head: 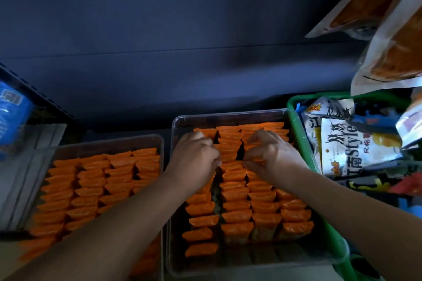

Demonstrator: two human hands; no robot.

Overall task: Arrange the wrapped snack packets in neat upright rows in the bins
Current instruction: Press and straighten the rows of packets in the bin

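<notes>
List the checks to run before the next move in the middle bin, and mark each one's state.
1. Right hand pinches orange packets: ok.
2. Left hand has a grip: cannot tell; its fingers curl down among the packets.
3. Rows closed up between the hands: not ok; a dark gap shows.
4. Middle bin filled to its near wall: not ok; bare space there.
5. Left bin rows neat: ok.

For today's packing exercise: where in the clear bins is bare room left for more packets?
Centre bin: strip between nearest packets and near wall; dark gap between left hand and right hand. Left bin is crowded.
</notes>
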